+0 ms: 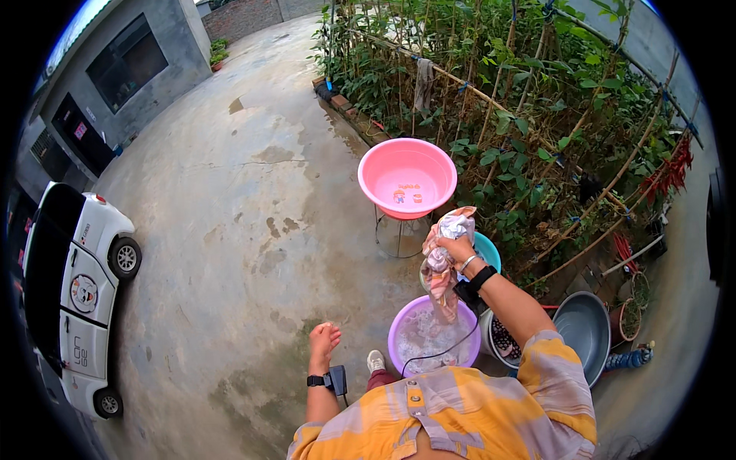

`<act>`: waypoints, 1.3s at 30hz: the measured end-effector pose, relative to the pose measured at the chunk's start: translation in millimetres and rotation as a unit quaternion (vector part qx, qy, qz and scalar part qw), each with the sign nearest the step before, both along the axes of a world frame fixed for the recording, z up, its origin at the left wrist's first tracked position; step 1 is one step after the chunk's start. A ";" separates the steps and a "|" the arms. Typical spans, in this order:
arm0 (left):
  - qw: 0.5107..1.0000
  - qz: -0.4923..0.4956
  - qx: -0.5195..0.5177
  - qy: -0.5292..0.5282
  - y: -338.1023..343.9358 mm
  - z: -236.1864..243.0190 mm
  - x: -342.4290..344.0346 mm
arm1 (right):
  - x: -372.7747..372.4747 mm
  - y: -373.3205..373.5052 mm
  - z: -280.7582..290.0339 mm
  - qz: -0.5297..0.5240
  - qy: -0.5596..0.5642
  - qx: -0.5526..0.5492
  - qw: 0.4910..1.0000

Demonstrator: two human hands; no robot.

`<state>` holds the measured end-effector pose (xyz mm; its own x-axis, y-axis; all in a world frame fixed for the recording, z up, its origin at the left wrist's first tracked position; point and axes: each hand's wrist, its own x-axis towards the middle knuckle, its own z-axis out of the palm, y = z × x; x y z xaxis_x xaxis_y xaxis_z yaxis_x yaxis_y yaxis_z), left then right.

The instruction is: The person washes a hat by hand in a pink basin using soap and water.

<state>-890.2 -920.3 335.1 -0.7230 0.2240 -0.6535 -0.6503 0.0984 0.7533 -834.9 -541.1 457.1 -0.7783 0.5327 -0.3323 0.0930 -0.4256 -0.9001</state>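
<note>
My right hand grips a bunched, pink, orange and white cloth. Its lower end hangs down over a purple basin, whose inside holds whitish, sudsy-looking contents. Beyond the cloth, a pink basin with a small printed picture on its bottom rests on a thin metal stand. Part of a turquoise basin shows behind my right wrist. Away to the left of the purple basin, my left hand is held over the concrete, its fingers curled in with nothing seen in them.
Right of the purple basin stand a bucket with dark, patterned contents and a large grey metal basin. Bean-like plants on a pole fence line the right side. A white car is parked at the left, before a grey building.
</note>
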 end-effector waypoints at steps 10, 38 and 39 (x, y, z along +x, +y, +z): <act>0.996 0.090 0.005 -0.025 -87.8 -33.6 -90.9 | -170.0 69.3 32.3 0.017 -0.091 0.237 0.967; 0.972 -0.198 0.004 -0.123 257.4 -149.0 55.9 | 360.0 -20.8 -251.7 -0.158 -0.394 -0.164 0.890; 0.972 -0.199 -0.004 -0.126 270.6 -168.7 74.3 | 357.4 -12.0 -285.1 -0.123 -0.391 -0.156 0.899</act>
<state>-816.0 -649.7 166.5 -0.3966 0.4470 -0.8018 -0.7239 0.3849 0.5726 -477.6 -553.2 172.0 -0.1135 0.4431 -0.8892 0.5138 -0.7399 -0.4343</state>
